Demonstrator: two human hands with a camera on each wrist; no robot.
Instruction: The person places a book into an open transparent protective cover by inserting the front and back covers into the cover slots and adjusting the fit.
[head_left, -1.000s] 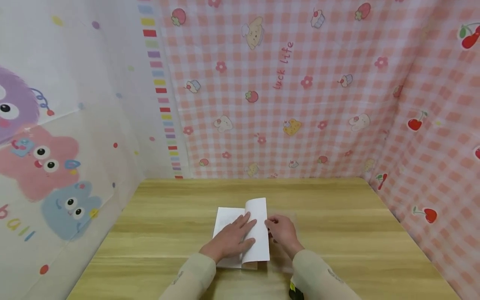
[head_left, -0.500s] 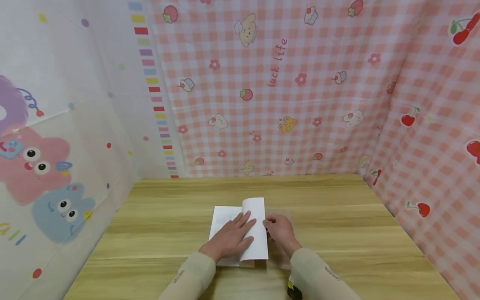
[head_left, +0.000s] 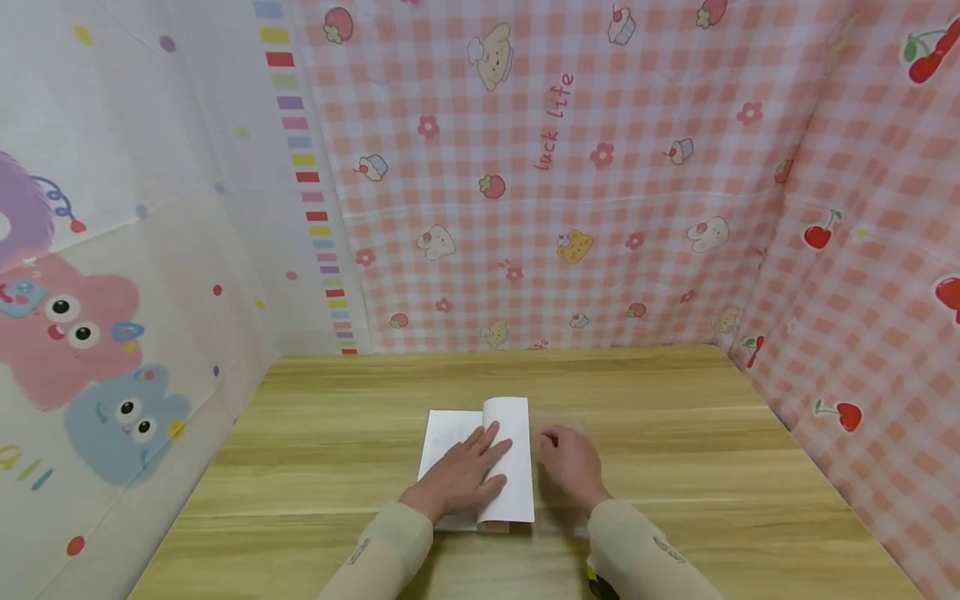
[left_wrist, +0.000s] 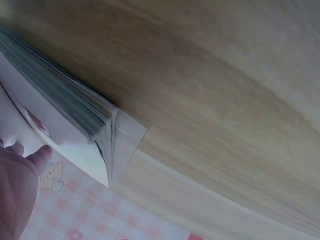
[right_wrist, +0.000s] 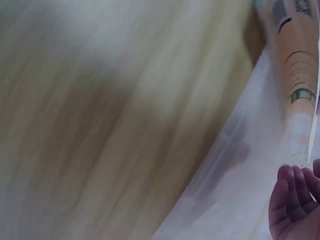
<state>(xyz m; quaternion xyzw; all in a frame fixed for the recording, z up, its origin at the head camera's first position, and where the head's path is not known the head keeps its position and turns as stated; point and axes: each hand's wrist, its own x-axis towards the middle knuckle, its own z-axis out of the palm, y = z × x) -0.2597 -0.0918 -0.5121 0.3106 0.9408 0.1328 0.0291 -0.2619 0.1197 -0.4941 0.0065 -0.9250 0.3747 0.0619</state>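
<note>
A book (head_left: 510, 467) lies on the table with a white page standing folded over toward the right. My left hand (head_left: 461, 475) rests on it with fingers spread, pressing the pages; in the left wrist view its fingertips (left_wrist: 42, 155) touch the white paper beside the thick page block (left_wrist: 60, 95). To the right spreads a clear plastic book cover (head_left: 562, 521). Over that film, just off the page edge, my right hand (head_left: 573, 467) has curled fingers that seem to pinch the film; the fingertips are partly hidden. An orange printed book cover (right_wrist: 300, 65) shows above them in the right wrist view.
A black and yellow object (head_left: 600, 583) lies partly hidden beneath the right sleeve. The wooden table (head_left: 675, 433) runs back to a pink checked cloth (head_left: 585, 208), with a cartoon-printed cloth (head_left: 172, 275) at the left.
My right hand has moved slightly right, away from the page edge it was at. The left hand stays on the book. The head view has shifted a little.
</note>
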